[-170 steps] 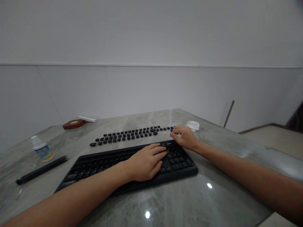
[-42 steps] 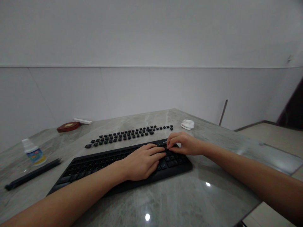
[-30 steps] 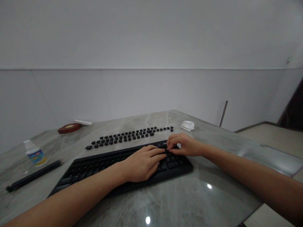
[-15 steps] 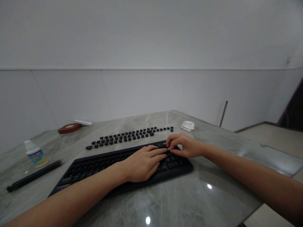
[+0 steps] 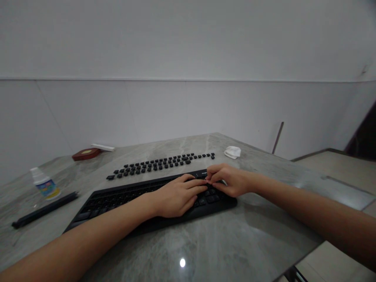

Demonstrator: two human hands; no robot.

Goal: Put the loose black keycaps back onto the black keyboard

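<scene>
A black keyboard (image 5: 117,199) lies at a slant on the grey table, many of its key places on the left half bare of keycaps. My left hand (image 5: 178,196) rests flat across its right half, fingers stretched toward the right. Just beside those fingertips, my right hand (image 5: 227,179) is bent in a pinch at the keyboard's upper right part. Whatever is between the pinched fingertips, if anything, is too small to make out. Behind the keyboard, loose black keycaps (image 5: 155,163) are laid out in rows.
At the left stand a spray bottle (image 5: 45,184) and, before it, a dark brush-like stick (image 5: 45,210). A red-brown tape-measure-shaped case (image 5: 86,154) and a white strip (image 5: 102,147) lie near the wall. A crumpled white tissue (image 5: 232,152) is at the back right.
My right fingertips have drawn closer together and toward my left fingertips. My left hand stays on the keyboard. The whole view has shifted slightly.
</scene>
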